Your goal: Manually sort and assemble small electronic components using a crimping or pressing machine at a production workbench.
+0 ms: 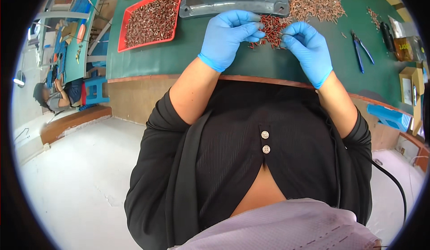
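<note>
My left hand point(227, 37), in a blue glove, is at the left side of a small pile of red parts with thin metal ends point(271, 29). Its fingers are bent together with the thumb against them; anything between them is too small to make out. On the pile's right side my right hand point(309, 50), gloved in blue too, pinches thumb and forefinger together. A tiny dark sliver shows at that pinch, but its kind is not clear. The pile lies on the green tabletop point(161, 61) in front of a grey-blue machine base point(233, 3).
At the left stands a red tray point(178, 15) full of similar small parts. A heap of copper-coloured pieces point(316, 1) lies behind my right hand. Blue-handled pliers point(362, 53) rest farther right, near a cardboard box point(410, 86). Another person point(56, 98) sits at the far left.
</note>
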The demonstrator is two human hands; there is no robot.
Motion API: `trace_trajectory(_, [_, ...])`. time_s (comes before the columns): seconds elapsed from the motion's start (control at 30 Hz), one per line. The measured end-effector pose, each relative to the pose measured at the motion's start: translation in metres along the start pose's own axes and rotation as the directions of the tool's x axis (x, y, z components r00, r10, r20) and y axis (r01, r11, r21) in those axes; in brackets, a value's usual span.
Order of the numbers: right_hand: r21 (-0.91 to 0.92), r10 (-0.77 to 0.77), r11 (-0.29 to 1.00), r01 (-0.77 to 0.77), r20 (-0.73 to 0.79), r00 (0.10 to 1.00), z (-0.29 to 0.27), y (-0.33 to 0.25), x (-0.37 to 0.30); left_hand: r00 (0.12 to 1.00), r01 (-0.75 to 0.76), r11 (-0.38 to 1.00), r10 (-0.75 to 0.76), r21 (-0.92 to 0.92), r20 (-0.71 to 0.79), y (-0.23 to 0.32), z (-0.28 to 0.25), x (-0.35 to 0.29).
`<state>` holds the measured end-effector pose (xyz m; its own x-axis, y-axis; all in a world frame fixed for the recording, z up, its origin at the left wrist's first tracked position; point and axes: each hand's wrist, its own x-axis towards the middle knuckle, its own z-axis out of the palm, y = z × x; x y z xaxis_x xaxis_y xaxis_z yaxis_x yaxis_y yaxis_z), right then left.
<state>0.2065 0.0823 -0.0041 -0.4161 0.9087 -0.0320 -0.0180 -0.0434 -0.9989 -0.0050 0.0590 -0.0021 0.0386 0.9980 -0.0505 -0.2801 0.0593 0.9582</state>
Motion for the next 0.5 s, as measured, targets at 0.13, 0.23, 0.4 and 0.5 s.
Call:
trace_trajectory(0.13, [0.054, -0.101, 0.993, 0.102, -0.02, 0.995, 0.021, -0.001, -0.006, 1.0, -0.018, 0.999, 0.018, -0.036, -0.006, -0.007, 0.01, -0.012])
trace_trajectory(0.23, [0.008, -0.127, 0.992, 0.128, -0.068, 0.99, 0.029, 0.003, -0.01, 0.996, -0.084, 0.996, 0.083, -0.008, -0.04, -0.01, 0.016, -0.018])
trace_trajectory(0.4, [0.074, -0.174, 0.979, 0.188, -0.163, 0.971, 0.042, 0.005, -0.015, 0.979, -0.155, 0.987, 0.159, 0.036, -0.127, -0.013, 0.026, -0.026])
trace_trajectory(0.5, [-0.113, -0.228, 0.971, 0.211, -0.165, 0.96, 0.043, 0.01, -0.016, 0.983, -0.113, 0.992, 0.119, 0.047, -0.143, -0.012, 0.028, -0.029])
